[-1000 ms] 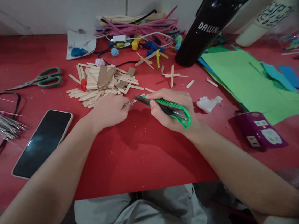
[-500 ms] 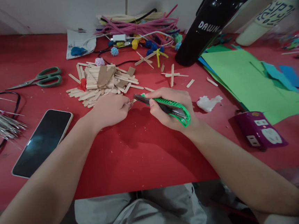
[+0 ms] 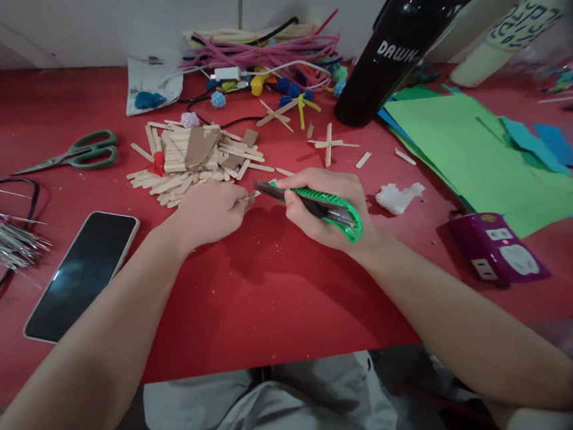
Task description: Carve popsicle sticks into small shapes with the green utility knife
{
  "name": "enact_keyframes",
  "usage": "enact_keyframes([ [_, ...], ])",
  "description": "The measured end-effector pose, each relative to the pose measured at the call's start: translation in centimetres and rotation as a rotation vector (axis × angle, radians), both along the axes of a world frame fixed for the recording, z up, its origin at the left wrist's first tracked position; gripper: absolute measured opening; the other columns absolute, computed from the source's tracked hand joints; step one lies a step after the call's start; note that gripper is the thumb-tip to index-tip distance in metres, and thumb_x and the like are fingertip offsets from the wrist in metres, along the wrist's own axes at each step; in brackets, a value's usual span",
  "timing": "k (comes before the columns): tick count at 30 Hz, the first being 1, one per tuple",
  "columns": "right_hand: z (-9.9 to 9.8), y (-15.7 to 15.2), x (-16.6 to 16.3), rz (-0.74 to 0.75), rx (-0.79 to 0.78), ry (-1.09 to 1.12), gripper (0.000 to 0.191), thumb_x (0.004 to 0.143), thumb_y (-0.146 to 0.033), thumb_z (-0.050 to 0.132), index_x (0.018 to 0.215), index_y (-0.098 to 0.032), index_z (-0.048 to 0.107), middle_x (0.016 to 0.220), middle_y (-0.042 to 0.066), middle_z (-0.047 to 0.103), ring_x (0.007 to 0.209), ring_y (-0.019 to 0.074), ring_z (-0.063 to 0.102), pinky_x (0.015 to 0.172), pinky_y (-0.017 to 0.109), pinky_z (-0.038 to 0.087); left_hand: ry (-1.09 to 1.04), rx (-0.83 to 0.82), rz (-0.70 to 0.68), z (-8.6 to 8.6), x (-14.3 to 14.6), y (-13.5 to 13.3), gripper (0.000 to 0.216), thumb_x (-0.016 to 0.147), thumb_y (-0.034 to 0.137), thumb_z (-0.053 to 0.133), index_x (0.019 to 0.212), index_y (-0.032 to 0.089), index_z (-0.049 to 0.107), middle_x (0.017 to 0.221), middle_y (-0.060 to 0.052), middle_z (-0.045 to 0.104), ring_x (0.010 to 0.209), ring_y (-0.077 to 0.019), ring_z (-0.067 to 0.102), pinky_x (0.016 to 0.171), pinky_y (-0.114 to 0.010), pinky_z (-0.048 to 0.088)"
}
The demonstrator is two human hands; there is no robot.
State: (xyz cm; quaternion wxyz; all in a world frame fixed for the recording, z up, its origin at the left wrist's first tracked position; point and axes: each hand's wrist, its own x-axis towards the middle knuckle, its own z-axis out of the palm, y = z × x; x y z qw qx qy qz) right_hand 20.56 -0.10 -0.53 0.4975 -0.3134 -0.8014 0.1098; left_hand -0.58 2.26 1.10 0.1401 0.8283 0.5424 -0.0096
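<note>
My right hand [image 3: 330,201] is closed round a green box cutter [image 3: 328,206], its blade pointing left toward my other hand. Fingers of my left hand [image 3: 216,211] pinch a small wooden craft stick [image 3: 253,194]; most of it is hidden by the fingertips. The blade's tip lies at that stick's end, though I cannot tell how deep it goes. Just behind my left hand lies a heap of craft sticks [image 3: 181,154] with brown cardboard bits on it. Crossed sticks [image 3: 329,144] and short cut pieces [image 3: 363,160] are scattered beyond my right hand.
At the left are scissors [image 3: 80,153], a phone [image 3: 83,273] and a bundle of wires [image 3: 1,230]. A black bottle [image 3: 383,52] stands behind. Green paper sheets [image 3: 476,151], crumpled tissue [image 3: 399,198] and a purple socket block [image 3: 497,247] lie right. Pink pipe cleaners [image 3: 262,50] line the wall.
Almost nothing differs. The whole view has shifted very slightly, and both hands keep the same hold at the same spot.
</note>
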Motion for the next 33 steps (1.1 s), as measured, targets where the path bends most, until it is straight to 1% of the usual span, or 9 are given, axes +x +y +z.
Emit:
enact_keyframes([
  [8, -0.21, 0.03, 0.17, -0.003, 0.013, -0.020, 0.009, 0.087, -0.019, 0.063, 0.093, -0.023, 0.068, 0.085, 0.002, 0.077, 0.074, 0.0166, 0.073, 0.070, 0.029, 0.060, 0.022, -0.011, 0.010, 0.14, 0.15, -0.06, 0.042, 0.092, 0.039, 0.035, 0.081, 0.020, 0.070, 0.084, -0.010, 0.073, 0.072, -0.0235, 0.060, 0.060, -0.034, 0.031],
  [16, -0.53, 0.09, 0.03, 0.012, 0.051, -0.012, 0.009, 0.087, -0.018, 0.063, 0.093, -0.022, 0.068, 0.087, 0.003, 0.077, 0.075, 0.0167, 0.073, 0.073, 0.029, 0.060, 0.022, -0.009, -0.004, 0.23, 0.09, -0.11, 0.040, 0.092, 0.038, 0.035, 0.079, 0.020, 0.067, 0.083, -0.010, 0.073, 0.073, -0.0237, 0.060, 0.059, -0.035, 0.030],
  [22, -0.47, 0.05, 0.03, -0.003, 0.042, -0.017, 0.009, 0.088, -0.019, 0.062, 0.094, -0.024, 0.068, 0.085, 0.002, 0.076, 0.073, 0.0164, 0.073, 0.070, 0.029, 0.060, -0.010, -0.005, -0.006, 0.21, 0.05, -0.12, 0.038, 0.092, 0.037, 0.037, 0.075, 0.020, 0.067, 0.080, -0.010, 0.072, 0.071, -0.0233, 0.060, 0.058, -0.034, 0.030],
  [33, -0.47, 0.04, 0.02, 0.005, 0.033, -0.021, 0.008, 0.087, -0.019, 0.063, 0.093, -0.022, 0.068, 0.085, 0.003, 0.076, 0.073, 0.0165, 0.073, 0.070, 0.029, 0.060, -0.001, -0.004, -0.004, 0.13, -0.01, -0.06, 0.036, 0.092, 0.035, 0.038, 0.076, 0.020, 0.067, 0.080, -0.009, 0.072, 0.070, -0.0232, 0.060, 0.058, -0.034, 0.030],
])
